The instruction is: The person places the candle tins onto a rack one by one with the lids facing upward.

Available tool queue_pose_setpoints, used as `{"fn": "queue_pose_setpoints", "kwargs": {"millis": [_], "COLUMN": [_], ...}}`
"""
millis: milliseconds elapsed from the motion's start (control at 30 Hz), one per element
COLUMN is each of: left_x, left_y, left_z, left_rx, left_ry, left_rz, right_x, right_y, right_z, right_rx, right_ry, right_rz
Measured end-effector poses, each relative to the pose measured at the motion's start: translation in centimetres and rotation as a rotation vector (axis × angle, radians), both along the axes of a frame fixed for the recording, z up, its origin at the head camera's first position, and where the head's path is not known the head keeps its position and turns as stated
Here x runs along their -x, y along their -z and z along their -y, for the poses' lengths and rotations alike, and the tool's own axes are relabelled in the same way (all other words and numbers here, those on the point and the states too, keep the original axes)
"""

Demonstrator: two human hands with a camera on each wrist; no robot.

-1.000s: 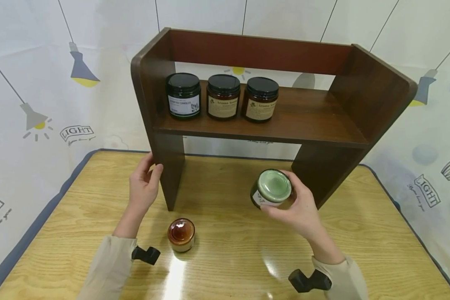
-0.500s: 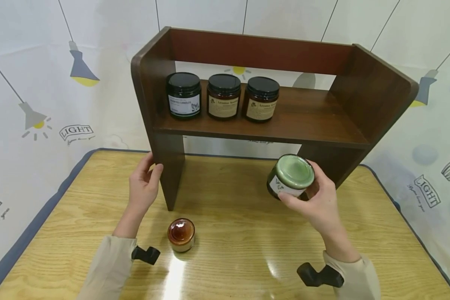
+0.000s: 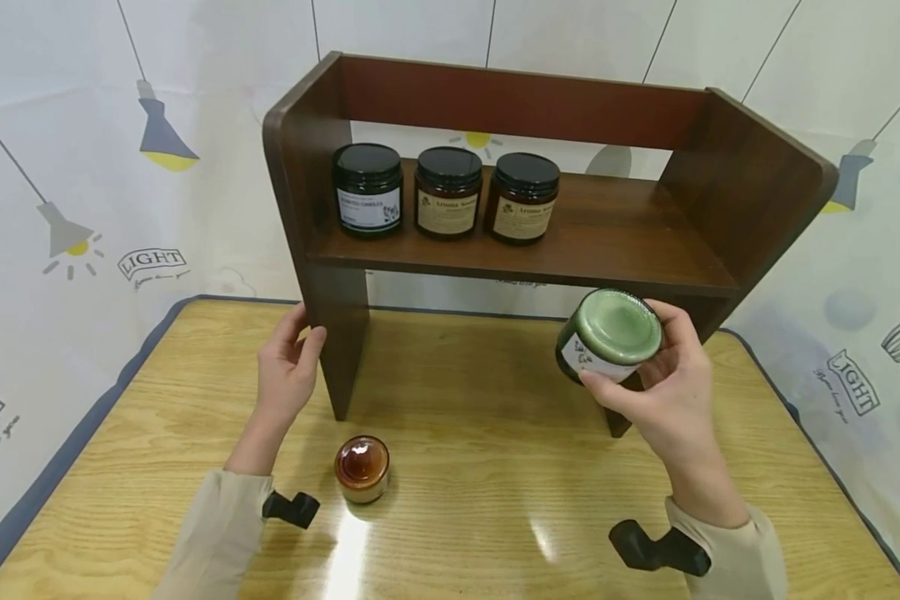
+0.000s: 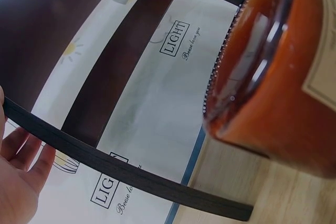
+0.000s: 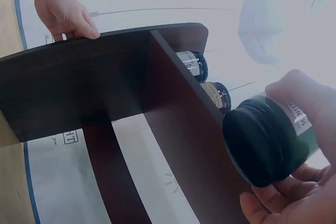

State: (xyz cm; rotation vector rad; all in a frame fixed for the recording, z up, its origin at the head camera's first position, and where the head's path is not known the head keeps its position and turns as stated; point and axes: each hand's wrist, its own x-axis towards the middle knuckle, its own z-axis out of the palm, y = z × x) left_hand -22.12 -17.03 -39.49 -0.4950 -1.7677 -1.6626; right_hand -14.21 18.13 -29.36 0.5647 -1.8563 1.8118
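Note:
My right hand [image 3: 671, 392] grips a green glass candle jar [image 3: 619, 325], which is tilted with its base up towards the head camera. The right wrist view shows its black lid [image 5: 254, 142] and part of a white label. The jar is raised in front of the shelf board at the right. My left hand [image 3: 288, 371] rests against the outer side of the dark wooden shelf unit [image 3: 525, 262], with its thumb at the front edge. Near the left forearm, an amber candle jar [image 3: 362, 469] stands base up on the table; it looms large in the left wrist view.
On the upper board, to the left, stand a green jar [image 3: 369, 190] with a white label and two amber jars [image 3: 447, 193] with tan labels, all with black lids. The shelf's right side panel [image 3: 750, 183] rises beyond my right hand. A printed cloth [image 3: 195, 167] hangs behind the table.
My right hand has moved the green candle jar up and to the right, from under the board to near its front right edge. The left hand has stayed at the side panel.

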Motion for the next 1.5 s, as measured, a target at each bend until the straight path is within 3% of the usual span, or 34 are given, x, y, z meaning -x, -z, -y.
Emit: {"fn": "queue_pose_setpoints", "kwargs": {"millis": [233,400,533,733,867,933,1167,1433,1500], "left_x": [-0.6,-1.5,-1.5,-0.3,-0.1,-0.2,-1.6,-1.7,-1.3], "left_y": [-0.9,-2.1,-2.0,-0.4,-0.1,-0.1,-2.1,-2.2,-1.7], "left_z": [-0.4,-0.8,-0.8,-0.2,0.0,0.0,-0.8,-0.8,-0.7], "left_rx": [0.001,0.011,0.017,0.017,0.018,0.015,0.019,0.023,0.022], "left_ry": [0.001,0.003,-0.007,-0.011,-0.009,-0.006,-0.007,-0.006,-0.008], "left_rz": [0.002,0.004,0.005,0.005,0.000,0.000,0.009,0.009,0.007], "right_x": [0.2,0.5,0.7,0.7,0.8,0.9,2.0,2.6,2.8], "right_y": [-0.7,-1.7,-2.5,-4.0,-5.1,-5.6,-6.9,-7.5,-7.8], "right_z": [-0.2,-0.4,-0.4,-0.6,-0.9,-0.9,-0.7,-0.8,-0.7], "right_rx": [0.059,0.081,0.104,0.222,0.258,0.285,0.337,0.261,0.259], "right_ry": [-0.061,-0.034,0.015,0.064,0.090,0.075,0.118,0.153,0.156], "right_rz": [-0.094,-0.169,-0.204,-0.168,-0.162,-0.171,-0.184,-0.183,-0.184]}}
